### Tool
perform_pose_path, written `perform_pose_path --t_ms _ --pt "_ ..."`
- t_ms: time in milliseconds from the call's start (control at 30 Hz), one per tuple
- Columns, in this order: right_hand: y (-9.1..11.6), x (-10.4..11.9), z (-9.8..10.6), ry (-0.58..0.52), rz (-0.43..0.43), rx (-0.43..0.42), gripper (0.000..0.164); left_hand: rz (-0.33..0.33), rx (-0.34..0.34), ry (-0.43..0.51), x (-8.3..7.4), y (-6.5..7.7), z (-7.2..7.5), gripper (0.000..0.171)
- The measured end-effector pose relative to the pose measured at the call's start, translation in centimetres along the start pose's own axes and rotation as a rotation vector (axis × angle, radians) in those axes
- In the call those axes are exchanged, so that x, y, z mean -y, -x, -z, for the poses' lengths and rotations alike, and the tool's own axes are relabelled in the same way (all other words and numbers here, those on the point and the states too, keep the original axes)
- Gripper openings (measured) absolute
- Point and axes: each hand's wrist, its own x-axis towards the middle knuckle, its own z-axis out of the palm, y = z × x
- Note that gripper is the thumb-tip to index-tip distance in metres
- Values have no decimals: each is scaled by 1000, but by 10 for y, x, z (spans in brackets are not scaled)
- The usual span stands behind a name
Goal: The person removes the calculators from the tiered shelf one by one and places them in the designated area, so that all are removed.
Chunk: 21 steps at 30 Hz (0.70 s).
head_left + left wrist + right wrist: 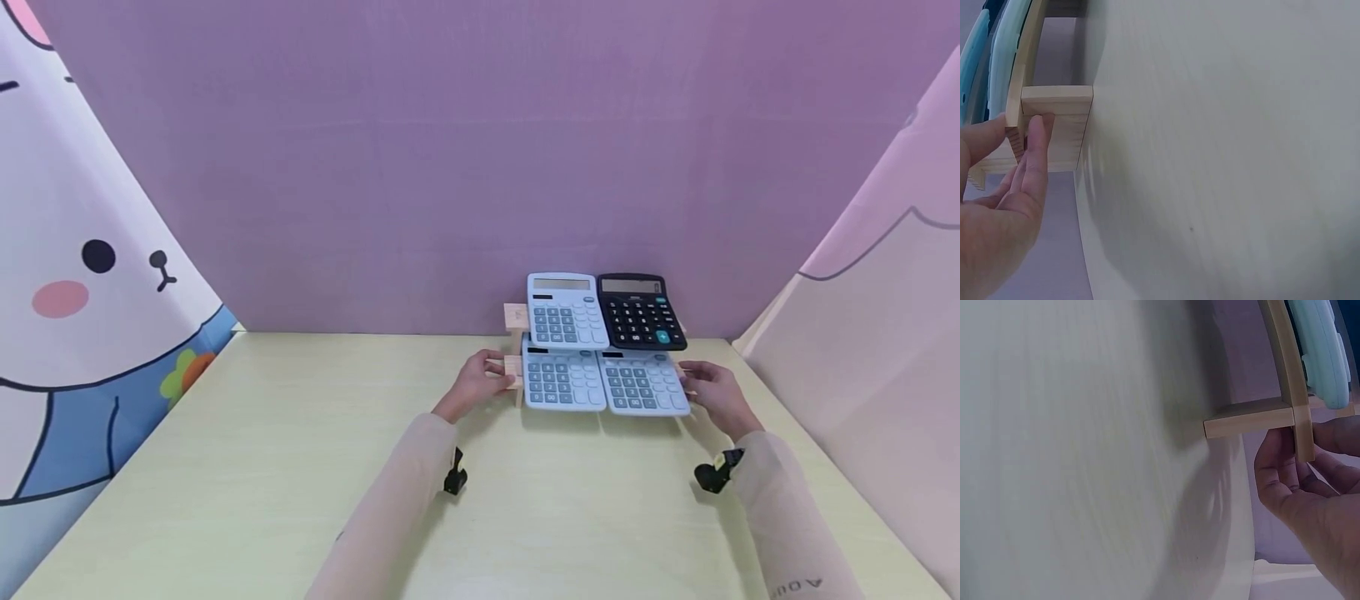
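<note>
A two-tier wooden rack (516,317) stands at the back of the table and bears calculators on both levels. On the upper tier a light blue calculator (567,310) lies beside a black calculator (642,312). Two more light blue calculators, a left one (564,380) and a right one (645,384), lie on the lower tier. My left hand (480,383) pinches the left end of the lower shelf board (1017,106) between thumb and fingers. At the opposite end, my right hand (712,390) pinches the same board (1302,434), its fingers underneath.
The pale wooden table (300,467) reaches out in front of the rack and to its left. Close behind rises a purple cloth wall (480,167). Printed cloth panels flank the table, a left one (60,208) and a right one (885,350).
</note>
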Motion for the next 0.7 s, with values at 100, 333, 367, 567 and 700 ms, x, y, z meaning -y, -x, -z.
perform_pose_path --t_ms 100,333,367,567,700 --pt "-1 -2 1 -17 12 -3 50 -2 -2 0 0 1 -1 51" --pt "-1 -2 1 -56 2 -5 51 -2 -6 9 -2 2 -2 52" --pt "-2 -2 2 -53 -2 -6 51 -2 -6 7 -2 2 -2 52" --pt "-3 -4 2 -41 -21 -15 51 7 -2 -9 -4 3 -1 53" --pt "-3 -4 1 -52 -25 -19 51 8 -4 -14 -6 4 -1 52"
